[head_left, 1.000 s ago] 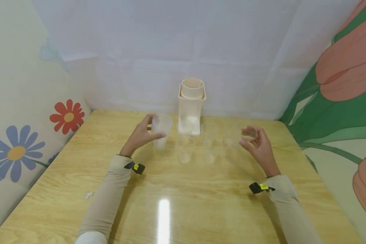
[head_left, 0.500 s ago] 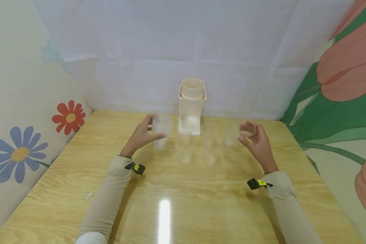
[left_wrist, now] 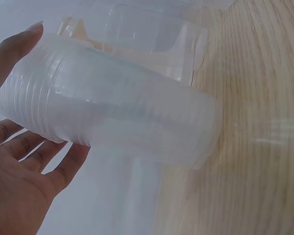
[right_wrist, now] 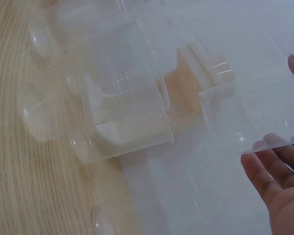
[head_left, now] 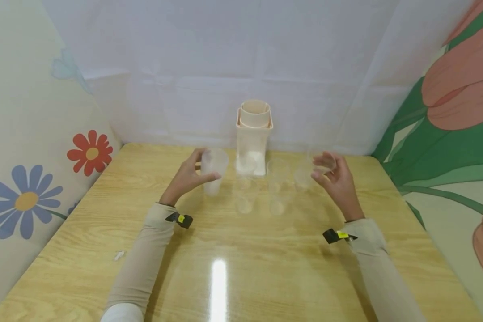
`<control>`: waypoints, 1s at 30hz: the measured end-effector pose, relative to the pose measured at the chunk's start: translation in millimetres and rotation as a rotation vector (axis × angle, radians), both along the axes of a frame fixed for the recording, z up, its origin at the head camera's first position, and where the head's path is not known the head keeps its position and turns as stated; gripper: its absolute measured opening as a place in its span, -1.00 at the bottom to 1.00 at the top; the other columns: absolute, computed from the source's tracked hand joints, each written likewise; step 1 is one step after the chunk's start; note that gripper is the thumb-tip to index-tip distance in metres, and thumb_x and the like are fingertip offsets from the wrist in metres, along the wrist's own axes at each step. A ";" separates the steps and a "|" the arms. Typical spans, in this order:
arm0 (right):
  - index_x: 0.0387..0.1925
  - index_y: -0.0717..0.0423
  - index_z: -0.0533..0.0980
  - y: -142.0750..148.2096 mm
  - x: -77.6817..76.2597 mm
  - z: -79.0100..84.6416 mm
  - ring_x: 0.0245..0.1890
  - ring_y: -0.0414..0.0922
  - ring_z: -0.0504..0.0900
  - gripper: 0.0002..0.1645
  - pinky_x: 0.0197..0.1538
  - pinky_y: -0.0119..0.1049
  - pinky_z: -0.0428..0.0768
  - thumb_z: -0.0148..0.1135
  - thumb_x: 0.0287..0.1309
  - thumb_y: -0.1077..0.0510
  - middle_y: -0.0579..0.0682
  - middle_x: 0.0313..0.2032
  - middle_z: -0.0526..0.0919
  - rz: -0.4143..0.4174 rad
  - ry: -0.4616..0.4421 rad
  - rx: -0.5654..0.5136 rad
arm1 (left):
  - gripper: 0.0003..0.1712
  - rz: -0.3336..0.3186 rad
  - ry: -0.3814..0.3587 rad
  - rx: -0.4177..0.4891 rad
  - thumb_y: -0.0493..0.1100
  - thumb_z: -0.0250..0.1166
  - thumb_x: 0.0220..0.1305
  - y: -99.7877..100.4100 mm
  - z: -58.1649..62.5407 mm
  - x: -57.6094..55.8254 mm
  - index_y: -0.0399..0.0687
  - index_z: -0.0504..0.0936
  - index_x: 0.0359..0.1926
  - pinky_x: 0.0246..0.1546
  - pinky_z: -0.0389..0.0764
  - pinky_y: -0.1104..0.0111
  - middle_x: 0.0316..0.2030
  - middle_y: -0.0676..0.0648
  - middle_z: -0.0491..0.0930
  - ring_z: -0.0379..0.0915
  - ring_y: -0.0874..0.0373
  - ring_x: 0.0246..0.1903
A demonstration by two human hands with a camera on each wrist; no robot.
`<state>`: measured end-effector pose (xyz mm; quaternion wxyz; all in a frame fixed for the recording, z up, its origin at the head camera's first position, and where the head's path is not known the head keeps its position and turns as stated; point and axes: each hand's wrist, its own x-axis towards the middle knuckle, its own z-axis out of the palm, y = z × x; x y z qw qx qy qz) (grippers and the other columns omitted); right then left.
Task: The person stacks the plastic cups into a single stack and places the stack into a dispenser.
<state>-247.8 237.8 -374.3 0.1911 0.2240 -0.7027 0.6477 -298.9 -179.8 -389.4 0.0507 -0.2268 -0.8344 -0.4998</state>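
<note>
The left hand [head_left: 190, 175] grips, probably for steadiness, a tapered translucent plastic cup stack [left_wrist: 127, 103]; opposite, the right hand [head_left: 338, 181] holds 1 clear round plastic cup [right_wrist: 272, 110].

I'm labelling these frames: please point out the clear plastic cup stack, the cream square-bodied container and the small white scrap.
Clear plastic cup stack [left_wrist: 125, 105]: left wrist view, middle of its side.
Cream square-bodied container [head_left: 253, 138]: head view, middle of its body.
Small white scrap [head_left: 119, 255]: head view, its middle.
</note>
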 end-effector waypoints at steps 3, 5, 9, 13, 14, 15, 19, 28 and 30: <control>0.31 0.37 0.26 -3.6 -1.4 1.4 0.11 -0.16 0.55 -0.33 0.07 -0.45 0.53 0.22 0.19 0.55 0.06 0.12 0.58 0.004 -0.002 -0.004 | -0.08 -0.002 -0.006 0.003 -0.04 0.50 0.17 -0.6 -1.2 1.3 -0.10 0.23 0.44 0.21 0.44 -0.08 0.23 -0.25 0.41 0.35 -0.12 0.22; 0.32 0.36 0.26 -5.7 -1.8 2.1 0.11 -0.16 0.55 -0.33 0.08 -0.45 0.53 0.22 0.20 0.54 0.04 0.12 0.58 0.004 -0.006 -0.002 | -0.09 -0.003 -0.009 0.004 -0.05 0.50 0.17 -0.7 -1.9 2.3 -0.09 0.23 0.44 0.21 0.45 -0.08 0.23 -0.25 0.41 0.35 -0.12 0.21; 0.33 0.39 0.23 -9.3 -2.8 3.6 0.12 -0.15 0.54 -0.31 0.11 -0.42 0.53 0.22 0.21 0.53 0.12 0.15 0.56 0.008 -0.005 0.002 | -0.10 -0.011 -0.006 0.011 -0.08 0.50 0.17 -0.5 -2.4 2.9 -0.09 0.23 0.44 0.20 0.45 -0.09 0.22 -0.25 0.41 0.35 -0.14 0.21; 0.35 0.36 0.23 -11.5 -4.0 5.8 0.14 -0.13 0.53 -0.30 0.15 -0.40 0.53 0.23 0.21 0.52 0.34 0.19 0.48 0.014 0.005 0.013 | -0.09 -0.014 0.004 0.008 -0.05 0.50 0.18 -0.5 -2.3 3.1 -0.07 0.23 0.44 0.19 0.46 -0.07 0.23 -0.25 0.40 0.35 -0.13 0.21; 0.35 0.35 0.24 -11.8 -4.3 6.3 0.14 -0.13 0.52 -0.30 0.16 -0.40 0.53 0.23 0.21 0.52 0.38 0.20 0.46 0.015 0.007 0.013 | -0.08 -0.013 0.006 0.007 -0.04 0.50 0.17 -0.5 -2.2 3.1 -0.07 0.23 0.44 0.19 0.46 -0.07 0.23 -0.24 0.41 0.35 -0.12 0.21; 0.35 0.31 0.25 -12.1 -4.6 6.8 0.14 -0.12 0.52 -0.30 0.16 -0.40 0.53 0.23 0.21 0.52 0.40 0.20 0.45 0.016 0.008 0.017 | -0.08 -0.013 0.008 0.006 -0.03 0.50 0.17 -0.5 -2.1 2.9 -0.07 0.22 0.44 0.19 0.46 -0.07 0.24 -0.24 0.41 0.35 -0.12 0.21; 0.35 0.32 0.24 -12.7 -5.7 7.9 0.14 -0.10 0.52 -0.30 0.15 -0.40 0.54 0.23 0.21 0.52 0.39 0.20 0.45 0.022 0.008 0.004 | -0.07 -0.011 0.005 0.007 0.00 0.51 0.16 -0.2 -1.0 1.7 -0.07 0.23 0.44 0.19 0.46 -0.07 0.23 -0.23 0.41 0.36 -0.11 0.20; 0.35 0.31 0.25 -16.3 -7.0 8.4 0.14 -0.09 0.52 -0.30 0.16 -0.39 0.54 0.23 0.21 0.51 0.30 0.19 0.48 0.041 0.020 -0.016 | -0.04 -0.014 -0.002 0.013 0.01 0.52 0.15 1.4 0.2 3.2 -0.08 0.21 0.45 0.18 0.47 -0.09 0.25 -0.25 0.40 0.36 -0.14 0.21; 0.35 0.35 0.23 -17.3 -7.7 9.6 0.14 -0.08 0.52 -0.30 0.16 -0.39 0.54 0.23 0.21 0.51 0.29 0.19 0.48 0.045 0.026 -0.021 | -0.04 -0.014 -0.002 0.016 0.01 0.52 0.15 1.5 1.0 3.7 -0.08 0.21 0.45 0.18 0.47 -0.08 0.25 -0.25 0.40 0.36 -0.14 0.21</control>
